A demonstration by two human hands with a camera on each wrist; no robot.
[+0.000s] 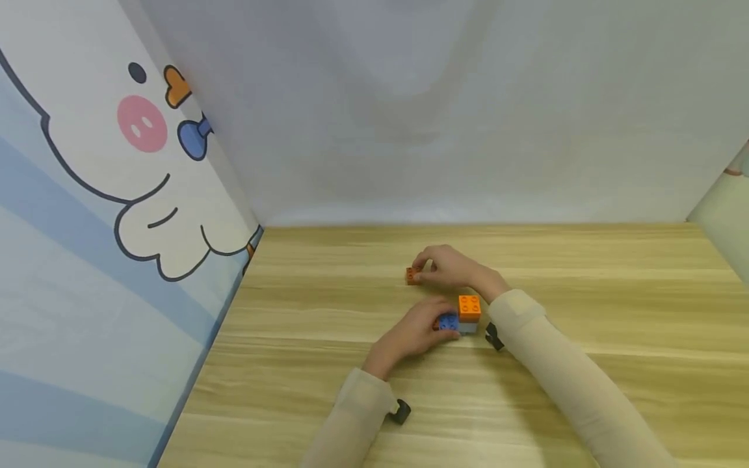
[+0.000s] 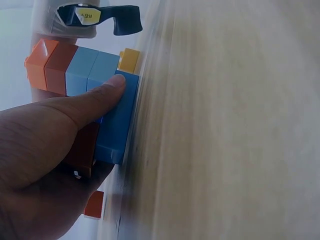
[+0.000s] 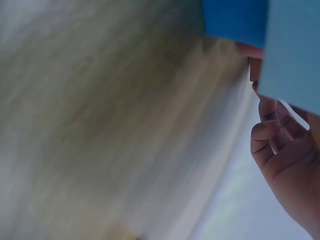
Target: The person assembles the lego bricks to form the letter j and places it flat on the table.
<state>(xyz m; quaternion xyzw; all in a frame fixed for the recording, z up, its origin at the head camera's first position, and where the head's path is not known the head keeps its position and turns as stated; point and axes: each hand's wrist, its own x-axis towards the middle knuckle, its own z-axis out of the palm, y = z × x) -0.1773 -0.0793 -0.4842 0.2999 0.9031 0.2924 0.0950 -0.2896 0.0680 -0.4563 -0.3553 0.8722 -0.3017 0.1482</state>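
On the table, my left hand (image 1: 414, 328) grips a small structure of joined toy bricks. Its studded orange brick (image 1: 469, 307) stands tallest, over a light grey-blue part, with a blue brick (image 1: 448, 322) beside the fingers. In the left wrist view the thumb presses a long blue brick (image 2: 120, 120) at the base, and a yellow brick (image 2: 129, 60) shows at one end. Farther back, my right hand (image 1: 450, 268) pinches a small red-brown brick (image 1: 411, 276) between thumb and fingers; its far side is hidden. Blue bricks loom close in the right wrist view.
The wooden table (image 1: 614, 292) ends at a pale back wall (image 1: 468, 162). A cartoon-printed panel (image 1: 105, 260) borders the left side. Black straps (image 1: 400, 411) hang at the cuffs. The right forearm passes close to the brick structure.
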